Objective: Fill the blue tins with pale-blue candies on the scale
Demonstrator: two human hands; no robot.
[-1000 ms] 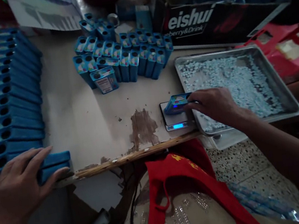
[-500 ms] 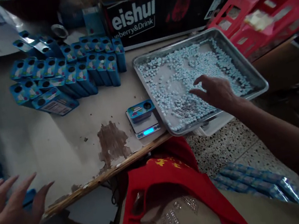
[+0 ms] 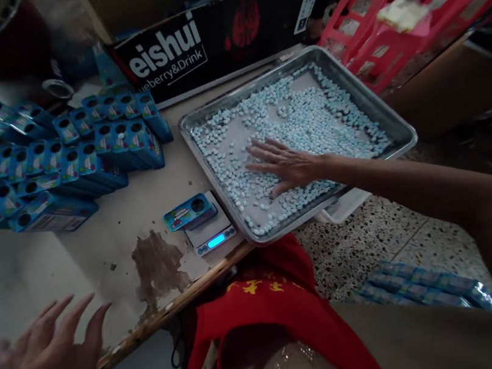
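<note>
My right hand (image 3: 287, 166) lies spread on the small pale-blue candies (image 3: 310, 119) in a metal tray (image 3: 397, 128), fingers pointing left. Left of the tray, a digital scale (image 3: 211, 233) with a lit display carries a blue candy tin (image 3: 188, 211) that has a dark round opening in its top. At the lower left, my left hand (image 3: 57, 342) hovers over the table's front edge, its fingers apart and nothing in them. Several similar blue tins (image 3: 94, 158) with round holes stand in rows on the table behind it.
A black printed cardboard box (image 3: 224, 36) stands behind the tray. Red plastic crates (image 3: 388, 21) are at the right. More blue packs (image 3: 428, 287) lie below on the speckled floor. A dark red bowl (image 3: 9, 53) is at the back left.
My right hand has come down from above the tray onto the candies, spreading its fingers. My left hand stays open over the table edge. The camera view has turned to the right.
</note>
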